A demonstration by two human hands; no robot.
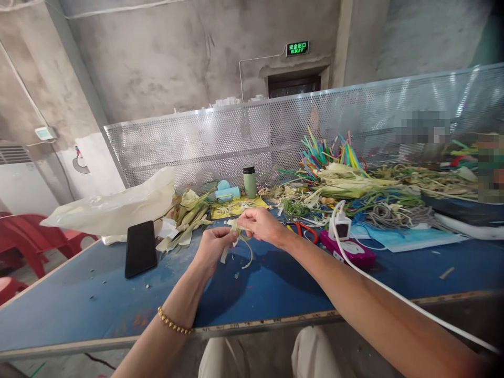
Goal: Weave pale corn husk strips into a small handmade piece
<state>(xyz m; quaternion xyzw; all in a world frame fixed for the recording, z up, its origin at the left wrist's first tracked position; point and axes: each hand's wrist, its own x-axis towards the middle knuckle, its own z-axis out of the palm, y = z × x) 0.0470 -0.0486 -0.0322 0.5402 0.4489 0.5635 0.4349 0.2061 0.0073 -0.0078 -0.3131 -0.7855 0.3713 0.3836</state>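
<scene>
Phone [140, 250] sat left, likely clear of work. Left hand [214, 245] fingers pinched strip [234, 226] above worktop [98, 304]; right hand [262, 226] fingers gripped it too, probably for two-point control. Pliers [314, 233] lay farther right, likely for easy reach.

**Stuff I can't make out here**

The left hand [216, 243] and right hand [260, 224] cover part of the pale strip [235, 227], so no clue how it runs. Far right, a pixelated patch [491, 168] hides whatever's behind it. Perforated screen [189, 147] blocks the lower part of the dark door [293, 86]. Red chair [24, 237] is cut off at left, and those near-left crumbs [147, 286] are too tiny to ID.
</scene>
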